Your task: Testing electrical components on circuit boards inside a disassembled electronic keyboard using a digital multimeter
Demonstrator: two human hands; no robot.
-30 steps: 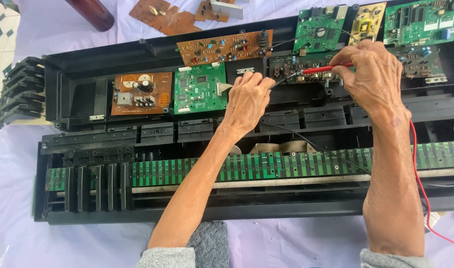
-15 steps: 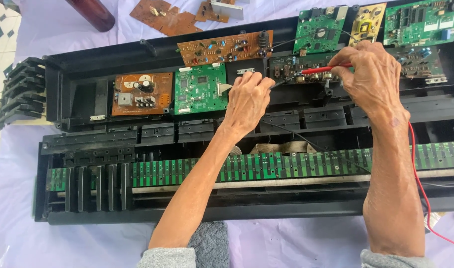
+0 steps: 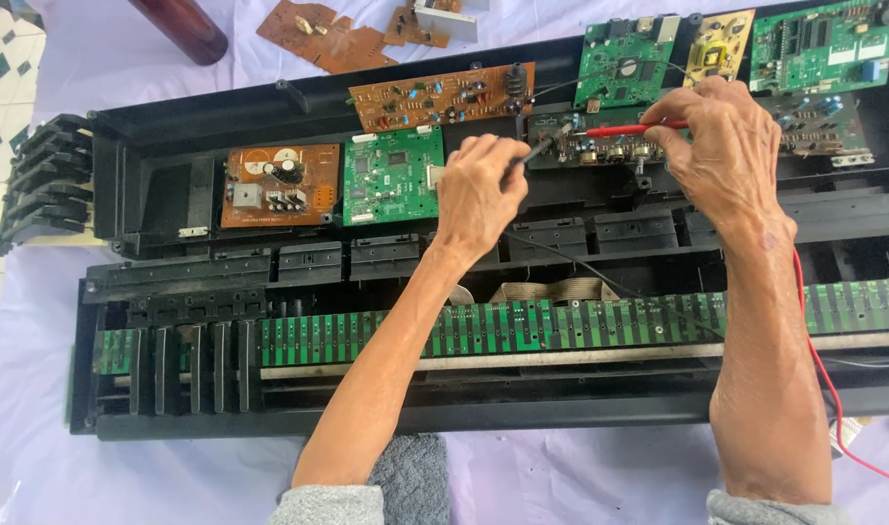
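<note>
**Two probes on one small board**

The left hand [image 3: 478,194] is pinching a black probe [image 3: 540,148], fingers closed tight around it. The right hand [image 3: 721,146] is pinching a red probe [image 3: 624,129] the same way. Both tips are touching the dark board [image 3: 600,146] that is sitting in the back of the open black case [image 3: 172,126], between the two hands.

The tips are sitting very near each other, and the board is packed with tiny parts. If one hand is shaking a bit, a tip could be slipping sideways and touching two metal spots at once. That could be hurting the board, I think. The red wire [image 3: 821,360] is running down along the right arm, and the black wire [image 3: 610,277] is crossing the case under the left arm. If an arm is pulling on its wire, the probe could be jumping off its spot.

The green board [image 3: 394,175] and the brown board [image 3: 279,185] are lying just left of the left hand. A long green strip [image 3: 580,326] is running across the case nearer to the person. The case is lying on a bench [image 3: 36,467] with a pale cloth.

Compared with a second ago, almost nothing is changing. The hands are staying where they were, and the red probe is sitting a little flatter than before.
</note>
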